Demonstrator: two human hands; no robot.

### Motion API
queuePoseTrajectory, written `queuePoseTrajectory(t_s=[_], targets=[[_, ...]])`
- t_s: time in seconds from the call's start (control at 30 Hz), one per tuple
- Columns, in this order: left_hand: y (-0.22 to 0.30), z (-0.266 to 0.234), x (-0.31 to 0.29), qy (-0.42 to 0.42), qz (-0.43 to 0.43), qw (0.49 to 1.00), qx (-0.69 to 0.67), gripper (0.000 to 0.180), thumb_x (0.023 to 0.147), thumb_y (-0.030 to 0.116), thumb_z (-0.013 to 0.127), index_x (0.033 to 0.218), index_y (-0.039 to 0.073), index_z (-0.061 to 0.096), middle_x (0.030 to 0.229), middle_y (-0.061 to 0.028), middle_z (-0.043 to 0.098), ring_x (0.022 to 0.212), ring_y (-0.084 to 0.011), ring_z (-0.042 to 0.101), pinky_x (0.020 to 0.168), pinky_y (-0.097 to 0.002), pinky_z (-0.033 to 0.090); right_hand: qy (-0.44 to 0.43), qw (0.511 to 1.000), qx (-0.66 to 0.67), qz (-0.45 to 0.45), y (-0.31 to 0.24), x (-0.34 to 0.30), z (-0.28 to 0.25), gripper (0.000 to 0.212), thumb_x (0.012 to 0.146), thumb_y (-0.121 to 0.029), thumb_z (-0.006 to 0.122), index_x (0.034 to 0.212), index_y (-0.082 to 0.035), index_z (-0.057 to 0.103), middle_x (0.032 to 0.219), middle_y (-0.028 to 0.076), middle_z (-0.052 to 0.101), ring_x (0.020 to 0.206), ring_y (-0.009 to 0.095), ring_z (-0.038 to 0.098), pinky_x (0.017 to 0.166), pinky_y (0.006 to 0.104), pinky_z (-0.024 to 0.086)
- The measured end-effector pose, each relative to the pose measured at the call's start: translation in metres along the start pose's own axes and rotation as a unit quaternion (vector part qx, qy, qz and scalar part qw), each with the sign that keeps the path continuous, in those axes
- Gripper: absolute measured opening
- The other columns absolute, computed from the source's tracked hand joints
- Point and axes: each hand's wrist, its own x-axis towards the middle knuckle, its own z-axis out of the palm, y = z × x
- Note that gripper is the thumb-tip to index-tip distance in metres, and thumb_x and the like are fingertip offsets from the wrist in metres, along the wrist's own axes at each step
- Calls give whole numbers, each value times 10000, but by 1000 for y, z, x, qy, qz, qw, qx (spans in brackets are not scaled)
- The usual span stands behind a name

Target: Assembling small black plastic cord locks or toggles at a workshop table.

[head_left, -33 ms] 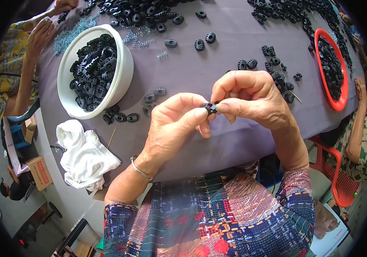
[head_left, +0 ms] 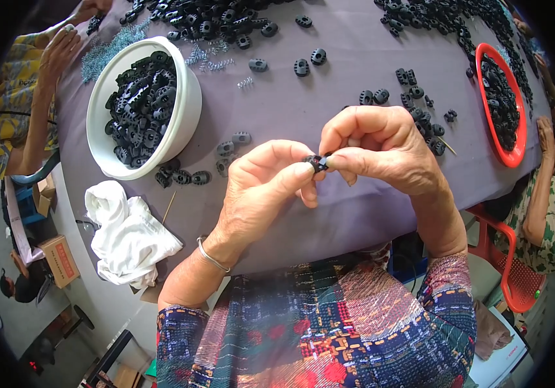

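Observation:
Over the near middle of the table, my left hand (head_left: 256, 184) pinches a small black plastic cord lock (head_left: 317, 162) between thumb and forefinger. My right hand (head_left: 384, 152) has thumb and forefinger closed on the other end of the same piece. Its fingertips cover most of that end, so the small part between them cannot be told clearly. Several finished-looking cord locks (head_left: 201, 177) lie left of my left hand, near a white tub (head_left: 190, 116) heaped with black ones. Beyond my right hand are more loose black cord lock pieces (head_left: 423, 119).
Small metal springs (head_left: 112, 55) lie behind the tub, beside a large black heap (head_left: 206, 19). A white cloth (head_left: 128, 236) and thin stick (head_left: 169, 207) rest at the near left. A red basin (head_left: 517, 152) stands right. Other people's arms (head_left: 41, 123) reach in at both sides.

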Motion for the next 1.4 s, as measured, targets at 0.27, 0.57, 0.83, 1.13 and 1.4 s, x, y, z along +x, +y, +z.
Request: queuePoseTrajectory(t_s=[0.27, 0.57, 0.83, 1.13, 1.4], targets=[[3, 3, 0, 3, 17, 998, 60, 169, 891, 24, 611, 1048, -40, 603, 906, -115, 650, 730, -142, 613, 664, -267, 517, 6, 1000, 12, 19, -1, 1, -2, 135, 824, -46, 694, 913, 25, 622, 769, 38, 633, 610, 50, 534, 548, 185, 420], [-3, 3, 0, 37, 48, 992, 109, 190, 890, 12, 614, 1068, -51, 600, 939, -99, 657, 768, -130, 627, 681, -254, 525, 60, 987, -132, -68, 6, -2, 3, 92, 843, -10, 668, 914, 19, 616, 739, -4, 583, 614, 32, 503, 541, 177, 402], [-3, 6, -2, 65, 42, 989, 124, 197, 884, 5, 620, 1073, -50, 603, 932, -80, 659, 764, -111, 625, 684, -236, 524, 36, 990, -123, -55, 6, -2, 0, 82, 846, 6, 659, 913, 26, 617, 741, 3, 582, 620, 35, 511, 542, 181, 408], [-4, 9, -1, 89, 60, 974, 197, 181, 881, 3, 621, 1055, -48, 613, 911, -55, 659, 743, -76, 613, 663, -205, 514, 37, 980, -183, -69, 9, -1, -1, 68, 846, 13, 652, 903, 25, 619, 734, 2, 588, 627, 41, 526, 550, 185, 424], [-6, 11, -3, 112, 74, 963, 236, 167, 882, 15, 627, 1040, -39, 615, 883, -43, 659, 717, -67, 610, 640, -195, 506, 43, 981, -184, -41, 9, -1, 1, 59, 847, 11, 645, 900, 20, 621, 722, -3, 606, 625, 40, 547, 559, 187, 446]])
